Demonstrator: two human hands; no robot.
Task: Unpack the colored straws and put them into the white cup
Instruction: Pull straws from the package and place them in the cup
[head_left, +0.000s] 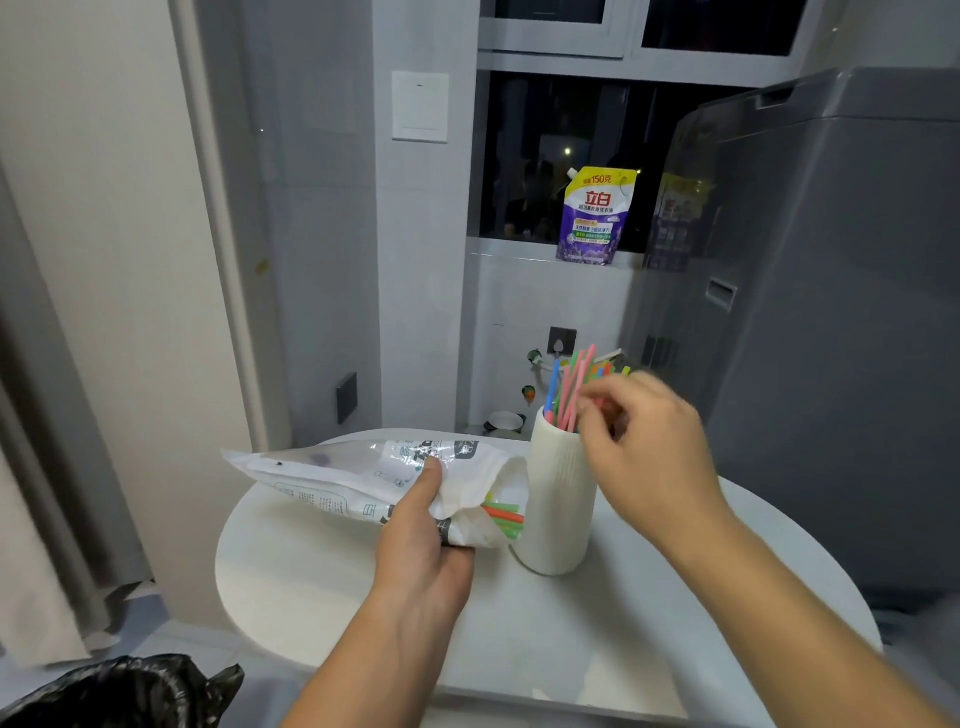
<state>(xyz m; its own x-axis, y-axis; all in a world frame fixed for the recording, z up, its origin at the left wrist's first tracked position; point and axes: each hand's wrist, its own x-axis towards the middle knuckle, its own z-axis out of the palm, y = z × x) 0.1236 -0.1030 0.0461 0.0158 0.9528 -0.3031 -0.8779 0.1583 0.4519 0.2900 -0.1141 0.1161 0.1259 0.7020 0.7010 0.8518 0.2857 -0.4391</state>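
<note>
A tall ribbed white cup (561, 499) stands on the round white table (322, 571), with several colored straws (569, 387) sticking out of its top. My right hand (649, 447) hovers over the cup's mouth, its fingers curled among the straws; blur hides whether they pinch one. My left hand (421, 545) grips a crumpled white plastic straw bag (363, 478) lying on its side left of the cup. Green and orange straw ends (501, 514) poke from the bag's open mouth, right beside the cup.
A grey washing machine (831, 312) stands close behind the table on the right. A purple detergent pouch (595, 218) sits on the window sill. A black rubbish bag (119, 691) lies at the lower left, with a curtain (47, 467) along the left edge.
</note>
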